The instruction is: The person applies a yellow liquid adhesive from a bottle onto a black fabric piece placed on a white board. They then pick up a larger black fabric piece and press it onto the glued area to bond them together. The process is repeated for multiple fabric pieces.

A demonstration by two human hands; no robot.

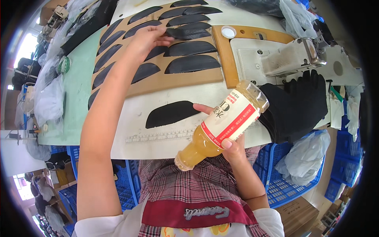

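Note:
My left hand [152, 39] reaches over a brown cardboard sheet [158, 83] at the far side, its fingertips pinching the left end of a black, curved fabric-like piece [189, 34]. Several similar dark half-moon pieces [192, 64] lie in rows on that cardboard. In my right hand [235, 152] is a clear plastic bottle [233, 118] of yellowish liquid with a white and red label. It is tilted, its narrow, crusted neck pointing down to the near left. A single black half-moon piece [171, 113] lies flat on the white table, left of the bottle.
A sewing machine [290, 59] stands at the right, with a small round white dish [228, 32] beside it. Dark fabric pieces [292, 110] hang over the table's right edge. A printed ruler [158, 136] runs along the front. Blue crates [292, 193] sit below.

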